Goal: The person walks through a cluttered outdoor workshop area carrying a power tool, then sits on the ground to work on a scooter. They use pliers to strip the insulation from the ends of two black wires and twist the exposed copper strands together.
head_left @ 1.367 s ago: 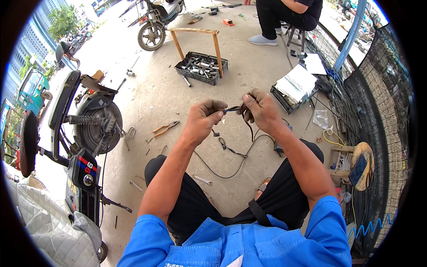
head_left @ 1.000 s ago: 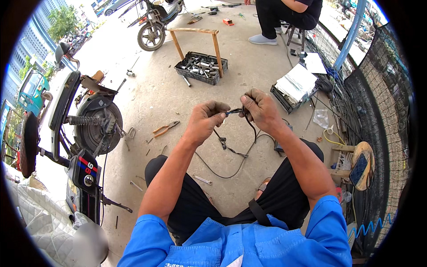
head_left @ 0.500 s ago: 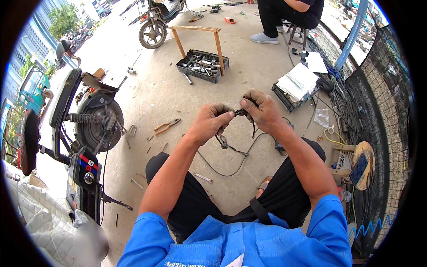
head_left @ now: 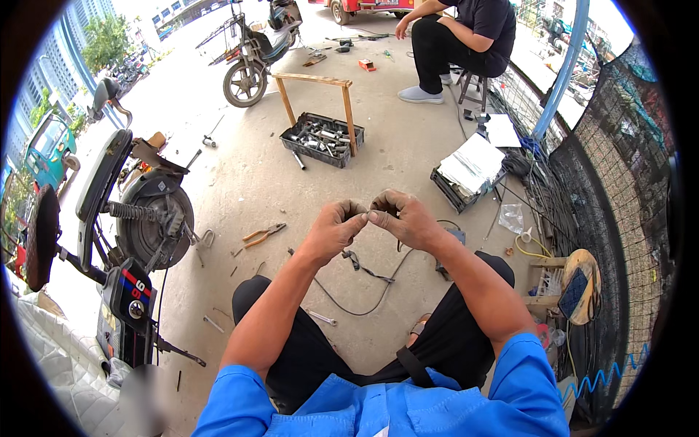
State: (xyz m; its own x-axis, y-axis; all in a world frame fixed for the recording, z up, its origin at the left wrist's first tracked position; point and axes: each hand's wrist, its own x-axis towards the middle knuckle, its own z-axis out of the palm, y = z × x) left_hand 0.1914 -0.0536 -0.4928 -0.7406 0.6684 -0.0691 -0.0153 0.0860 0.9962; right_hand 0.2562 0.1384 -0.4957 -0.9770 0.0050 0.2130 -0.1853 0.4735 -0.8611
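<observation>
My left hand [head_left: 336,231] and my right hand [head_left: 408,221] meet at the fingertips in front of my knees, thumbs and forefingers pinched together. Whatever lies between the left fingers is too small and hidden to make out. A short bit of black cable [head_left: 400,246] shows just under my right hand, which is closed on it. Lower down, a thin black cable [head_left: 354,313] loops over the concrete, with a dark connector and a twisted stretch [head_left: 371,272] near its middle. Close to the right knee is a dark box-like piece [head_left: 454,239].
Pliers with orange handles [head_left: 258,236] and a wrench [head_left: 321,317] lie on the ground. Ahead stands a black crate [head_left: 320,154] of metal parts with a wooden handle. A partly dismantled scooter [head_left: 120,218] is at left, a wooden stool [head_left: 580,286] at right. A person [head_left: 459,44] sits far off.
Both hands have come lower and slightly left in the picture, their fingertips now closer together. The black cable that showed between them is mostly hidden. The view has tilted up a little.
</observation>
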